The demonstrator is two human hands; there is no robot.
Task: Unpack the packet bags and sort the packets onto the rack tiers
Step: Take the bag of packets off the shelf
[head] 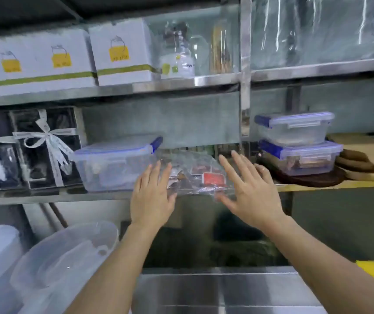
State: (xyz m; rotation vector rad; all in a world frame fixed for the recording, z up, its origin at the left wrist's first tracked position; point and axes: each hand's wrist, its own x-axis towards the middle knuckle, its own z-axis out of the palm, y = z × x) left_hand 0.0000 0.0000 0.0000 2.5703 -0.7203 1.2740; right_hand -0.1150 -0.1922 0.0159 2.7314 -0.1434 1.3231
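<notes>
A clear plastic bag of packets (195, 174), some red and white, lies on the middle tier of the steel rack (45, 197), its front edge hanging slightly over the shelf lip. My left hand (152, 196) is flat with fingers spread, resting against the bag's left side. At the bag's right side is my right hand (249, 189), also flat with fingers apart. Neither hand grips anything.
A clear tub with blue clips (115, 164) stands just left of the bag. Two stacked lidded tubs (299, 143) sit to the right on dark round boards. White boxes (120, 55) fill the upper tier. Ribboned gift boxes (45, 146) are at left. Translucent bins (63, 252) stand below.
</notes>
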